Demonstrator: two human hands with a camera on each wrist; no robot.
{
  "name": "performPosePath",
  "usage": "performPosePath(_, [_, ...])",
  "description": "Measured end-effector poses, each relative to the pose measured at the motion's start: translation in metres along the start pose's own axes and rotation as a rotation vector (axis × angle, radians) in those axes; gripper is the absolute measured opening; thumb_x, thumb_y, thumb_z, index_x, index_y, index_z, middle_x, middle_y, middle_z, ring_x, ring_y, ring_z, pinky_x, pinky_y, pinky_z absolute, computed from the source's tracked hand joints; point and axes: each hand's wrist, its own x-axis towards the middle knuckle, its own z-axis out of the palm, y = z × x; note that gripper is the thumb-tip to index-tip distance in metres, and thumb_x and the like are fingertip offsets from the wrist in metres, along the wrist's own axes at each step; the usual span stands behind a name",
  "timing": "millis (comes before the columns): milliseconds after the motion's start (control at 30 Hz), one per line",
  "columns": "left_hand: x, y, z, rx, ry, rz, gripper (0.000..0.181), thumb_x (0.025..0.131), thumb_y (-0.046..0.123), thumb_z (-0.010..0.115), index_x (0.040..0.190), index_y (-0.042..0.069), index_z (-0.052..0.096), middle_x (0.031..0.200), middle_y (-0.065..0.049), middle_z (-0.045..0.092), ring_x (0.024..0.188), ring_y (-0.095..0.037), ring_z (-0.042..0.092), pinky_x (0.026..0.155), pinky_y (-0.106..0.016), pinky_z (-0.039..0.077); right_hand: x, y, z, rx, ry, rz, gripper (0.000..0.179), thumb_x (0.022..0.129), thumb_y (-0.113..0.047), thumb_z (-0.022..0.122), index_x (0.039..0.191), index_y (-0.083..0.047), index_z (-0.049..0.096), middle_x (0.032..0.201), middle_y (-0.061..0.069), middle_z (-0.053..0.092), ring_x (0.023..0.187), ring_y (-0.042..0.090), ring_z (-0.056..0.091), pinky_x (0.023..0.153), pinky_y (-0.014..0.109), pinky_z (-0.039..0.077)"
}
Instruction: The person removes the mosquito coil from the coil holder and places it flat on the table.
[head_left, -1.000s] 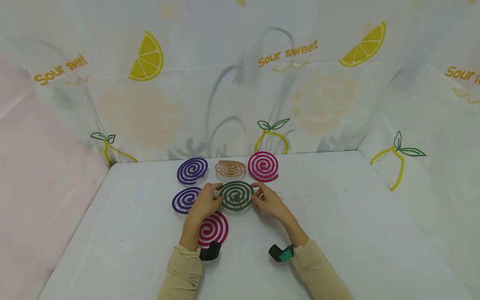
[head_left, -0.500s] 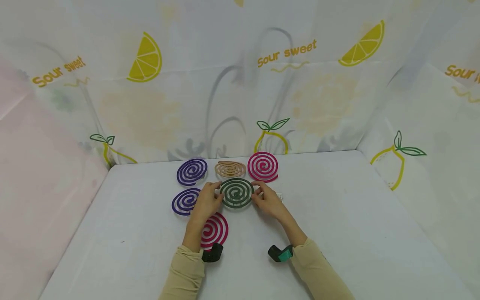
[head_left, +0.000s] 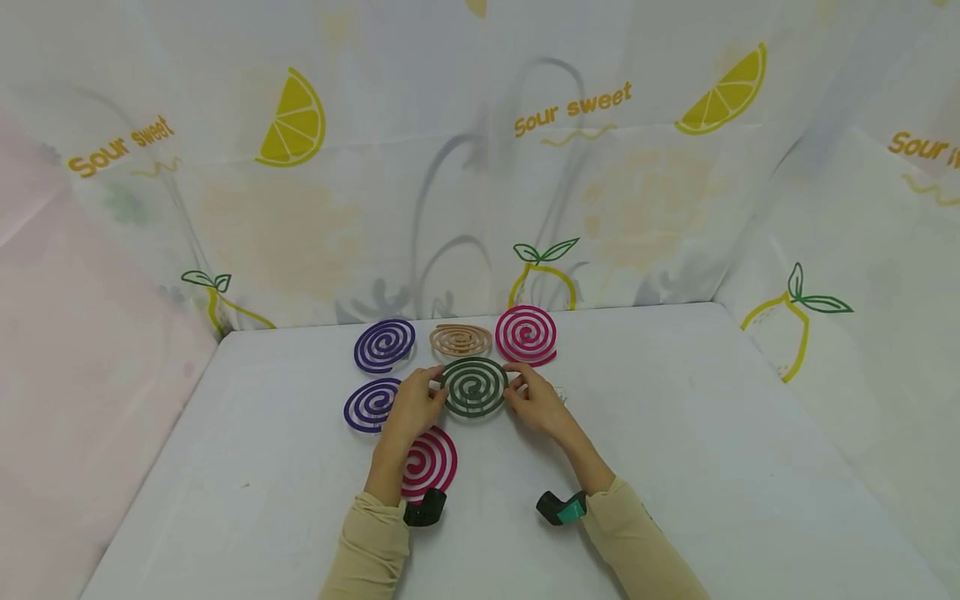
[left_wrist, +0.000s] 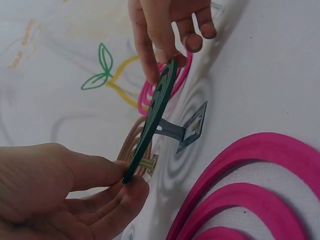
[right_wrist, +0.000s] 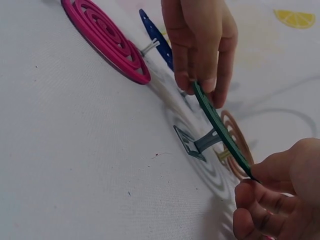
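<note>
A green mosquito coil [head_left: 472, 388] is held level with the hands at mid-table. My left hand [head_left: 415, 405] pinches its left edge between thumb and fingers. Its right edge is pinched by my right hand [head_left: 536, 402]. In the left wrist view the coil [left_wrist: 153, 120] is seen edge-on, joined to a small metal stand [left_wrist: 170, 129] with a square foot. The right wrist view shows that stand [right_wrist: 207, 141] beneath the coil, its foot at the white tabletop. Whether the foot bears on the table is hard to tell.
Behind stand a purple coil [head_left: 385, 344], a tan coil [head_left: 461, 341] and a magenta coil [head_left: 526, 336]. Another purple coil [head_left: 367, 406] is partly behind my left hand. A second magenta coil [head_left: 442, 460] lies by my left forearm. A printed cloth [head_left: 465, 192] hangs behind.
The green coil has risen very slightly between my hands since one second ago, and my left forearm shifted a little right. Over the last half second almost nothing differs.
</note>
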Motion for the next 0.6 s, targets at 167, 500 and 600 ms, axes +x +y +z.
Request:
performPosePath(167, [0.0001, -0.0001, -0.0006, -0.017, -0.003, 0.001, 0.042, 0.088, 0.004, 0.06, 0.129, -0.003, 0.054, 0.115, -0.019, 0.062, 0.087, -0.024, 0.065, 0.067, -0.03, 0.053, 0.0, -0.0012, -0.0005, -0.003, 0.002, 0.01, 0.04, 0.091, -0.007, 0.059, 0.129, -0.007, 0.05, 0.093, 0.009, 0.06, 0.062, 0.009, 0.051, 0.058, 0.021, 0.042])
performPosePath(500, [-0.0009, 0.0002, -0.0013, -0.038, 0.002, 0.003, 0.042, 0.088, 0.003, 0.061, 0.129, -0.004, 0.054, 0.115, -0.019, 0.062, 0.088, -0.025, 0.065, 0.066, -0.029, 0.053, -0.0006, -0.002, -0.002, 0.038, -0.016, 0.028, 0.041, 0.091, -0.008, 0.058, 0.132, -0.008, 0.049, 0.096, 0.01, 0.059, 0.061, 0.011, 0.05, 0.053, 0.022, 0.041])
performPosePath(600, [-0.0012, 0.001, -0.0023, -0.041, 0.001, 0.001, 0.041, 0.088, 0.003, 0.06, 0.129, -0.003, 0.054, 0.115, -0.019, 0.061, 0.089, -0.026, 0.065, 0.065, -0.029, 0.053, -0.0011, -0.0025, -0.0025, 0.045, -0.018, 0.018, 0.041, 0.091, -0.007, 0.058, 0.131, -0.007, 0.049, 0.096, 0.011, 0.059, 0.061, 0.011, 0.05, 0.052, 0.022, 0.041])
